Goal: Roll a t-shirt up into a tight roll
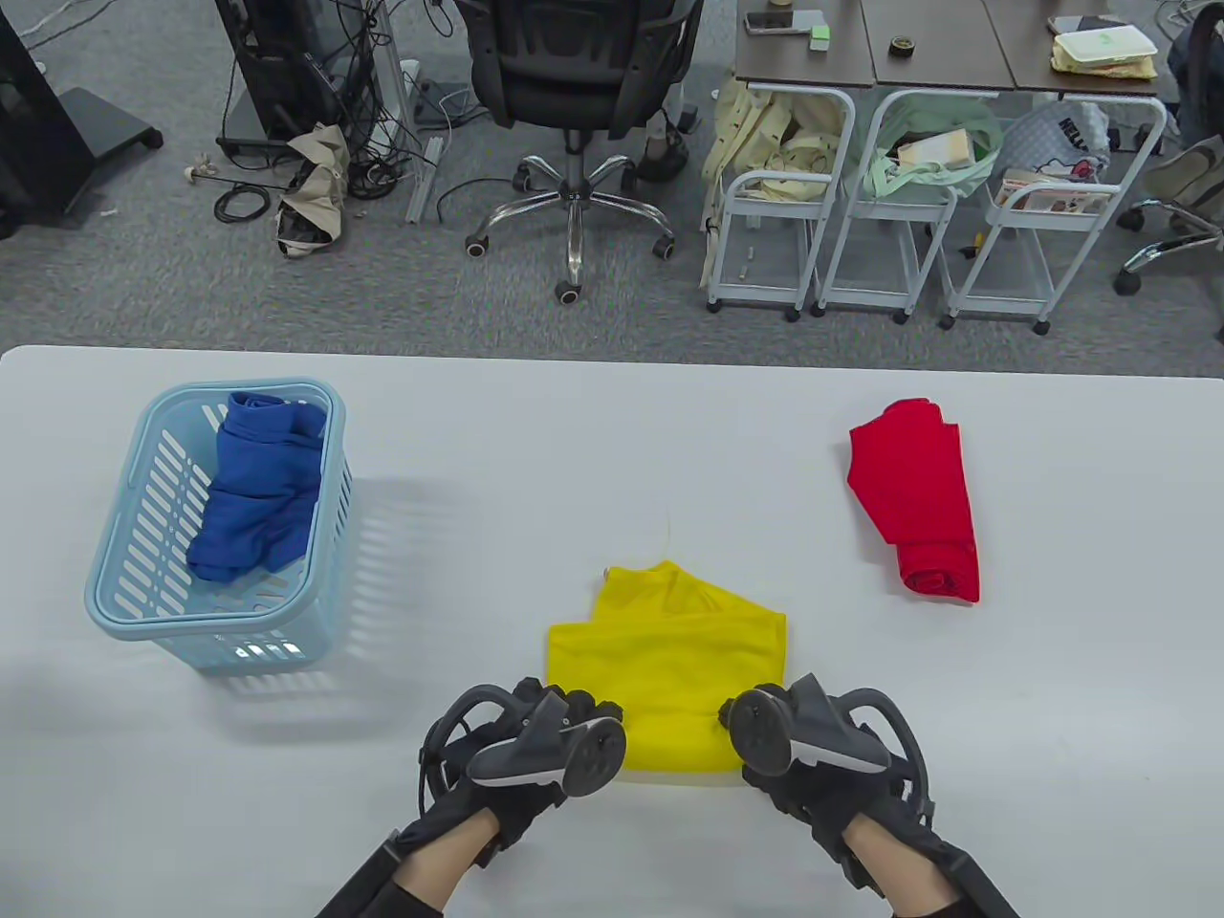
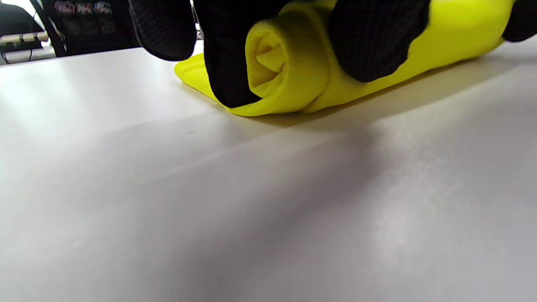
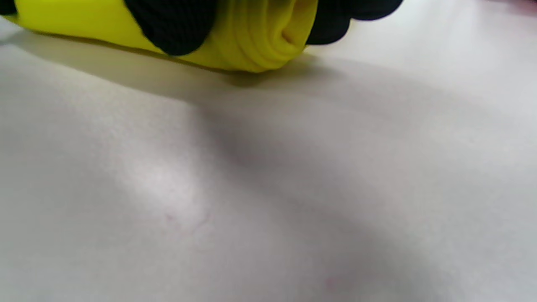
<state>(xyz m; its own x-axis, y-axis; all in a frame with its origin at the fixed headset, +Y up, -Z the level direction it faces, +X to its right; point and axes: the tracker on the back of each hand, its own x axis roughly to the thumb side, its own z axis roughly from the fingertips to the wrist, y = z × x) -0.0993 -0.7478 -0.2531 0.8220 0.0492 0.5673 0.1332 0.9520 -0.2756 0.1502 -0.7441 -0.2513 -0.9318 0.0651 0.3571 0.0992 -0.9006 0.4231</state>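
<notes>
Presently: both hands are working the near end of the yellow shirt (image 1: 669,660), which is lying on the white surface (image 1: 1052,717) at centre front.
Left hand (image 1: 535,741): its fingers (image 2: 369,42) are curling over the left end of the roll (image 2: 285,63), thumb behind it; the grip is closing around cloth, not gaping.
Right hand (image 1: 813,736): its fingers (image 3: 172,25) are wrapping the right end likewise, holding the layered coil against the surface.
Roll: only a few turns are showing at each end; the far part of the shirt is still lying flat, with a folded peak beyond.
Risk, coning: the left end is looking looser and fatter than the right, so uneven pressure could be steering the roll askew.
Risk, slack: the open spiral at the left end suggests trapped air; lifting the fingers to re-place them could be letting turns spring back.
Risk, bunching: the uneven far edge may be wrinkling as it feeds in, loosening the finish.
Risk, sliding: the smooth surface may be letting the cloth skid instead of turning.
Elsewhere: a red shirt (image 1: 923,502) is lying rolled at right; a blue one (image 1: 253,497) is sitting in the basket (image 1: 129,593) at left.
</notes>
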